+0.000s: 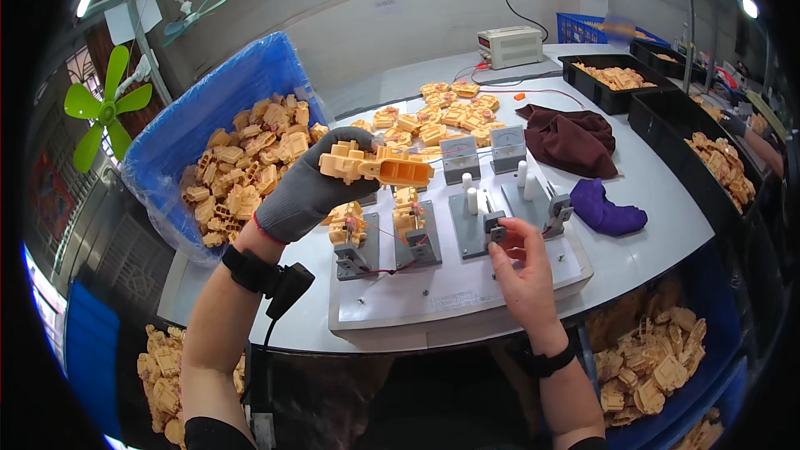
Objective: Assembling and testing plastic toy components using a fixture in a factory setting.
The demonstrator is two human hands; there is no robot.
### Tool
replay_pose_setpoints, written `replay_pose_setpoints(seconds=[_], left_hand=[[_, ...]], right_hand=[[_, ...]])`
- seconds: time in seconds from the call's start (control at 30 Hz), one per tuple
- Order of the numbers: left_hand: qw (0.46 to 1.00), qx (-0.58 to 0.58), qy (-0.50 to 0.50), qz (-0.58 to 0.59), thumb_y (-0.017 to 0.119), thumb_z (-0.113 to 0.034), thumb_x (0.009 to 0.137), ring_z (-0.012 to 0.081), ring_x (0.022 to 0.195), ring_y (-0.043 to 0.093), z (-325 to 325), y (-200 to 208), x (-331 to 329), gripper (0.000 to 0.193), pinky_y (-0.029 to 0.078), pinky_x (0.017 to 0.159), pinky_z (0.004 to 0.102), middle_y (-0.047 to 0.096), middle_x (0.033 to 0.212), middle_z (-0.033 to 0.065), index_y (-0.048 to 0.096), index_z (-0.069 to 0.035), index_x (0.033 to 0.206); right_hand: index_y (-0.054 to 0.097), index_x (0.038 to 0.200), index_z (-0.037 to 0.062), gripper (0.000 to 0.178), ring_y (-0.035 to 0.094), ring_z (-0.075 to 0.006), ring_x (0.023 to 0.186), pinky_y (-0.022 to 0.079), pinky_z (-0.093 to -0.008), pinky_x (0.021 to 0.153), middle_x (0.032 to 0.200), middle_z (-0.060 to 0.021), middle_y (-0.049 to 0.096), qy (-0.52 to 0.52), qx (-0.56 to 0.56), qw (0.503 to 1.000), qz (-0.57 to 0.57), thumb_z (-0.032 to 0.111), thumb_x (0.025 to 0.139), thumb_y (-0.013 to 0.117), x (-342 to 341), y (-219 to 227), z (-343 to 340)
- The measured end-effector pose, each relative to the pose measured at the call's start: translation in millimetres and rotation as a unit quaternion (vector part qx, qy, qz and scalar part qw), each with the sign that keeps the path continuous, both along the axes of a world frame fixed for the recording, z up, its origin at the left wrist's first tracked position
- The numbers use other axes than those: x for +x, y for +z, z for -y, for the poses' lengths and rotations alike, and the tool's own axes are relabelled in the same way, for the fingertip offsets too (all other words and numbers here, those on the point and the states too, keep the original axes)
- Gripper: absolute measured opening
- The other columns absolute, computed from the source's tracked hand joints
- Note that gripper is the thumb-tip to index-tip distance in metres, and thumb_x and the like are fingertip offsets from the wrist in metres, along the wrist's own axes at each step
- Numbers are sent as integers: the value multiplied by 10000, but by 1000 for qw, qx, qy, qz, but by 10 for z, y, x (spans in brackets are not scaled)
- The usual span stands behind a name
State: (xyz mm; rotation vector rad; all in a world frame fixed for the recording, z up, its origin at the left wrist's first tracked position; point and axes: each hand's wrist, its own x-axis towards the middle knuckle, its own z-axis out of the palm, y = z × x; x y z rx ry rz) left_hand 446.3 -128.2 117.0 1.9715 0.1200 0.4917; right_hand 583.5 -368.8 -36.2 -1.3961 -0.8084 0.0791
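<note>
My left hand [321,179], in a grey glove, is closed around yellow-orange plastic housings [406,168], held above the test board; they look like two pieces side by side. My bare right hand [525,271] has thumb and forefinger on a small dark grey block [495,230] at the front of a grey metal stand [471,237] with white posts. Two more stands on the left of the white test board [379,317] each carry a yellow housing [407,215]. Behind them stand two small panel meters [460,160].
A blue plastic-lined crate [279,62] heaped with housings stands at the left. Loose housings [433,121] lie behind the meters. A dark maroon cloth [567,137], a purple cloth [607,208] and black trays [617,100] are at the right. A power supply [512,47] stands behind.
</note>
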Motion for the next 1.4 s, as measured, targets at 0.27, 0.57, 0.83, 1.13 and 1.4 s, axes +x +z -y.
replay_pose_setpoints(seconds=[0.27, 0.57, 0.83, 1.13, 1.4], left_hand=[[998, 58, -37, 3, 741, 31, 816, 140, 1117, 573, 141, -73, 224, 440, 480, 973, 299, 603, 1188, 17, 565, -97, 1198], [870, 491, -49, 1, 688, 82, 751, 322, 1083, 603, 126, -146, 861, 428, 498, 928, 367, 586, 1150, 120, 589, -103, 1124], [778, 618, -117, -4, 547, -8, 816, 364, 1034, 588, 507, -323, 1164, 256, 516, 808, 412, 557, 1046, 151, 570, -88, 1058], [804, 544, -148, -186, 522, 127, 745, 443, 1390, 337, 690, -355, 1138, 653, 374, 1108, 464, 433, 1450, 224, 494, -71, 1366], [873, 482, -63, -47, 591, 60, 743, 433, 1278, 468, 1287, -411, -126, 652, 381, 1076, 454, 504, 1349, 234, 456, -15, 1377]], right_hand=[[558, 1192, 52, 308, 551, -170, 923, 465, -299, 821, 1028, -73, 562, 13, 11, 1000, -8, 82, 900, 650, 28, -13, 60], [572, 1035, 65, 196, 551, -69, 780, 423, -222, 644, 884, 10, 598, 64, 64, 994, -58, 128, 892, 691, 40, -109, -19], [549, 1071, 73, 184, 539, -61, 834, 463, -228, 693, 920, 4, 549, 47, 51, 997, -18, 120, 932, 661, 92, -138, 37], [539, 1086, 44, 228, 550, -146, 842, 470, -277, 790, 971, -49, 535, 64, 75, 995, -4, 154, 917, 646, 27, -31, 72], [515, 1234, 46, 347, 542, -165, 885, 484, -295, 816, 1114, -91, 511, 8, 89, 996, 15, 140, 920, 628, -40, -60, -36]])
